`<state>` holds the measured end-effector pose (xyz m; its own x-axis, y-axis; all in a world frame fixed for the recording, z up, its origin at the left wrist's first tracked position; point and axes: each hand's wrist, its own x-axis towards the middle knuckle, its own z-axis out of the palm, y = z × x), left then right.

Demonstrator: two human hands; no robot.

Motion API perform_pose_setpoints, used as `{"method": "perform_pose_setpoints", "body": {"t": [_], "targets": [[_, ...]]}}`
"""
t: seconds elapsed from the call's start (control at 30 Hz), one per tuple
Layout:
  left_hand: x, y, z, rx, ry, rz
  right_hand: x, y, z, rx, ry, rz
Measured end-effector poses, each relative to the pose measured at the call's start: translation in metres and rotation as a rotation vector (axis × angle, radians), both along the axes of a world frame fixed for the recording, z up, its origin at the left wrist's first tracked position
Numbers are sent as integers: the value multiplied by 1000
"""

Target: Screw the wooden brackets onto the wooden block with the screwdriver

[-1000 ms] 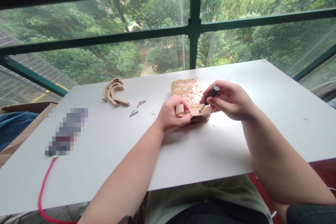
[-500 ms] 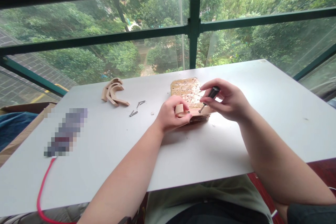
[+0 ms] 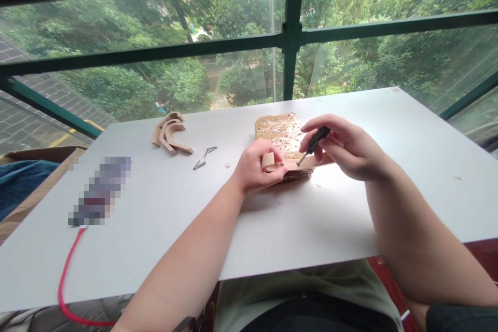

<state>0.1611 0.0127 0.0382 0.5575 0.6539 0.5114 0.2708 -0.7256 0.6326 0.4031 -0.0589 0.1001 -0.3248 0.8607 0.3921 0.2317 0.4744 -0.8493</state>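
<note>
- Centre of frame: left hand [image 3: 254,168] clenched round a curved wooden piece [image 3: 268,161], which is held against the near edge of a patterned board [image 3: 278,132] lying flat on the white surface [image 3: 155,228].
- Right hand [image 3: 344,148]: a small black-handled screwdriver [image 3: 314,141] is grasped in the fingertips.
- The screwdriver's long axis is tilted, handle to the upper right, tip to the lower left. The tip is set on the wooden piece, just right of the left hand's fingers.
- Hands are near each other; contact cannot be told.
- Upper left: spare curved pieces [image 3: 169,135] are stacked, with loose screws [image 3: 199,165] beside them, well apart from both hands.
- Far left edge: cardboard box [image 3: 42,154], blue cloth [image 3: 19,181] seen in it.
</note>
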Motion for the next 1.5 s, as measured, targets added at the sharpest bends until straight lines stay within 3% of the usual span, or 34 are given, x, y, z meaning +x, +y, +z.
{"method": "perform_pose_setpoints", "body": {"t": [0.23, 0.4, 0.6, 0.83, 1.23, 1.33, 1.5], "targets": [[0, -2, 1, -3, -6, 7, 2, 0, 2, -32, 13, -37], [1, -2, 2, -2, -7, 10, -3, 0, 4, -24, -16, -143], [1, -2, 1, 9, 3, 12, -12, 2, 0, 113, -78, -239], [1, -3, 2, 24, -8, 1, -22, 3, -7, 209, -149, -456], [1, -1, 0, 13, -27, -10, -19, 1, -10, 297, -81, -171], [1, -1, 0, 18, -33, -12, -14, -2, -3, 236, -79, -95], [1, -1, 0, 22, -38, -16, -6, -4, 3, 74, -119, -87]]}}
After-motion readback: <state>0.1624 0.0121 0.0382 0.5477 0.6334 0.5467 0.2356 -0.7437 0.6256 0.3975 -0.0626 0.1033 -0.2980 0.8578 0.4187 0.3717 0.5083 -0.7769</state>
